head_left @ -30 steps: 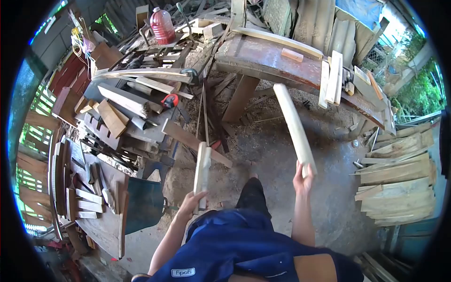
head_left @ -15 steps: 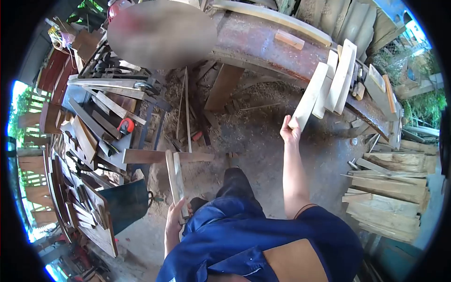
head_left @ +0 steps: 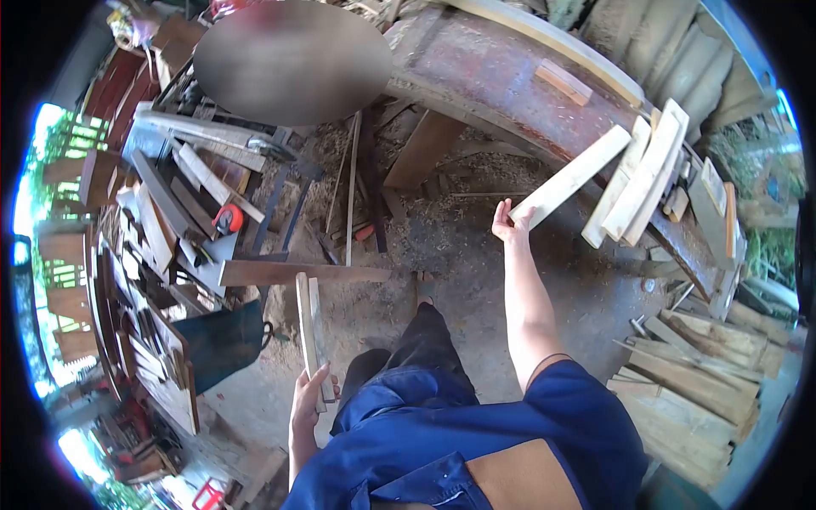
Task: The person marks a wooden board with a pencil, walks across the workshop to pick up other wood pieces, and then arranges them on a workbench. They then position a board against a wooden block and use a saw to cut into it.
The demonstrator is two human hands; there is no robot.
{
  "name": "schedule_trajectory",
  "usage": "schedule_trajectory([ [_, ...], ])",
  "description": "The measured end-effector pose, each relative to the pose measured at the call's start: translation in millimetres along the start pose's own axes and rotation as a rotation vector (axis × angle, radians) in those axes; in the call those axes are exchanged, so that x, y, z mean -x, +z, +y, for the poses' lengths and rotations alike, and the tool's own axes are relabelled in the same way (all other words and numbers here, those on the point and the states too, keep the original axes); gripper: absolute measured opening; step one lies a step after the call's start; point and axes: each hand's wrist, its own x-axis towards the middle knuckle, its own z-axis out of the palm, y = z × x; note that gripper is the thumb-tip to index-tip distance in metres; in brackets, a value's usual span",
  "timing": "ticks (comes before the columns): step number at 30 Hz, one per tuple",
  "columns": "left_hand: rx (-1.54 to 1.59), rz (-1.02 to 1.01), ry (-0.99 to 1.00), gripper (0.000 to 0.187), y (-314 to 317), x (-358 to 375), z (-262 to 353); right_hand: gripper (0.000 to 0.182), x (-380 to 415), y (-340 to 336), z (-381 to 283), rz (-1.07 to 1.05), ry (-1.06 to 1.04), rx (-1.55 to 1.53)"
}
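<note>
My left hand (head_left: 309,394) is closed around two narrow wooden strips (head_left: 309,327) that lie side by side and point away from me. With my arm stretched forward, my right hand (head_left: 513,223) grips the near end of a pale wooden board (head_left: 576,174); the thumb is on the board and the fingertips show beside it. The board's far end reaches over the edge of the workbench (head_left: 476,64). Several pale curved wooden pieces (head_left: 650,178) lie just right of this board, on the bench's edge.
A small wood block (head_left: 563,82) and a long curved strip lie on the bench. At left, a red tape measure (head_left: 228,218) sits among wood offcuts. A long brown board (head_left: 297,274) lies ahead of the left hand. Stacked planks (head_left: 680,399) stand at right.
My right hand has shifted slightly left, and its board has swung to a flatter slant, away from upright. The left hand keeps its strips. The view has turned a little.
</note>
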Motion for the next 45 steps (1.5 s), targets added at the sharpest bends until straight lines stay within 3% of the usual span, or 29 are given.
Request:
schedule_trajectory([
  [4,0.066,0.041,-0.040,0.028,-1,11,-11,0.101,-38,7,9,0.108,-0.101,-0.286],
  [5,0.071,0.052,-0.042,0.028,-4,13,-16,0.097,-50,7,5,0.190,-0.137,-0.328],
  [8,0.082,0.083,-0.057,0.026,-8,15,-30,0.090,-68,-8,-6,0.150,-0.127,-0.179],
  [9,0.097,0.094,-0.061,0.026,-6,16,-29,0.084,-69,-13,-12,0.070,-0.066,-0.146],
  [10,0.083,0.097,-0.073,0.025,-3,18,-27,0.075,-64,-7,-10,0.032,-0.159,-0.068],
  [11,0.080,0.122,-0.085,0.024,-3,25,-26,0.067,-62,-6,-19,-0.168,-0.016,-0.120],
  [12,0.065,0.127,-0.075,0.023,0,27,-23,0.060,-58,8,-17,-0.163,-0.118,-0.001],
  [13,0.068,0.173,-0.082,0.024,2,30,-20,0.040,-56,18,-29,-0.366,0.126,-0.021],
  [14,0.084,0.190,-0.071,0.026,1,31,-21,0.022,-58,39,-38,-0.351,0.214,0.010],
  [15,0.034,0.160,-0.023,0.027,-6,29,-25,0.012,-39,60,-39,-0.400,0.471,-0.123],
  [17,0.045,0.146,-0.027,0.026,-6,34,-14,0.028,-104,80,-91,-0.433,0.019,0.302],
  [18,0.076,0.131,-0.014,0.026,-6,35,-11,0.040,-102,90,-99,-0.478,-0.048,0.459],
  [19,0.118,0.176,-0.003,0.026,-6,36,-9,0.048,-79,108,-82,-0.256,-0.110,0.428],
  [21,0.183,0.128,0.005,0.027,-4,32,-10,0.055,-65,110,-65,-0.128,-0.175,0.571],
  [23,0.238,0.111,0.020,0.027,-8,24,-17,0.049,-99,90,-69,-0.105,-0.200,0.982],
  [25,0.268,0.054,0.066,0.028,-13,22,-21,0.040,-104,45,-32,-0.108,-0.323,1.419],
  [26,0.285,0.037,0.064,0.029,-17,22,-22,0.035,-104,18,-16,-0.211,-0.187,1.598],
  [27,0.304,0.050,0.080,0.029,-23,23,-24,0.034,-92,-16,14,-0.211,-0.218,1.751],
  [30,0.371,-0.029,0.156,0.030,-44,28,-30,0.019,-50,-120,99,-0.194,0.158,1.607],
  [31,0.385,-0.025,0.173,0.030,-53,33,-32,0.016,20,-136,146,-0.201,0.175,1.822],
  [32,0.423,-0.056,0.228,0.030,-66,38,-36,0.019,59,-159,185,-0.256,0.239,1.890],
  [36,0.510,-0.058,0.377,0.031,-127,56,-76,0.035,193,-235,309,-0.934,0.627,2.230],
  [37,0.558,-0.027,0.342,0.034,-143,62,-88,0.039,233,-245,340,-1.065,0.780,2.269],
  [39,0.701,-0.124,0.474,0.038,-179,77,-114,0.047,289,-272,393,-1.298,1.071,2.220],
  [40,0.711,-0.129,0.493,0.038,-202,80,-128,0.047,319,-287,421,-1.315,1.059,2.236],
  [42,0.688,-0.090,0.554,0.062,-239,91,-164,0.047,373,-324,463,-1.402,1.272,2.105],
  [43,0.725,-0.074,0.567,0.062,-254,98,-183,0.047,392,-349,477,-1.408,1.300,2.139],
  [45,0.646,-0.005,0.594,0.062,-290,111,-209,0.061,429,-397,511,-1.515,1.188,2.138],
])
